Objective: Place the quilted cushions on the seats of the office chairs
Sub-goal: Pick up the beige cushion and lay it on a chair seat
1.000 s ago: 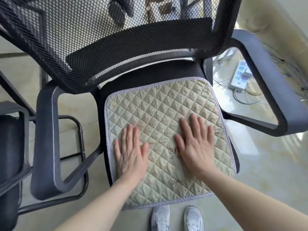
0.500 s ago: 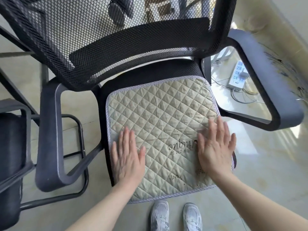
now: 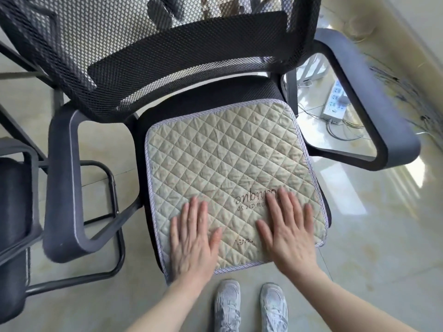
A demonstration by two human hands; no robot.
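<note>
A beige quilted cushion (image 3: 223, 164) with grey striped piping lies flat on the seat of a black mesh office chair (image 3: 167, 56). Brown stitched lettering sits near its front. My left hand (image 3: 193, 238) rests palm down on the cushion's front left part, fingers spread. My right hand (image 3: 288, 231) lies palm down on the front right part, partly covering the lettering. Neither hand grips anything. A strip of black seat shows behind the cushion.
Grey armrests stand at the left (image 3: 64, 183) and right (image 3: 366, 99) of the seat. A second black chair (image 3: 14, 212) is at the far left. A white power strip (image 3: 335, 101) with cables lies on the shiny floor at right. My grey shoes (image 3: 249, 305) are below.
Both hands slid toward the cushion's front edge; my right hand first swept out to the right side, then came back inward. The cushion stays flat on the seat.
</note>
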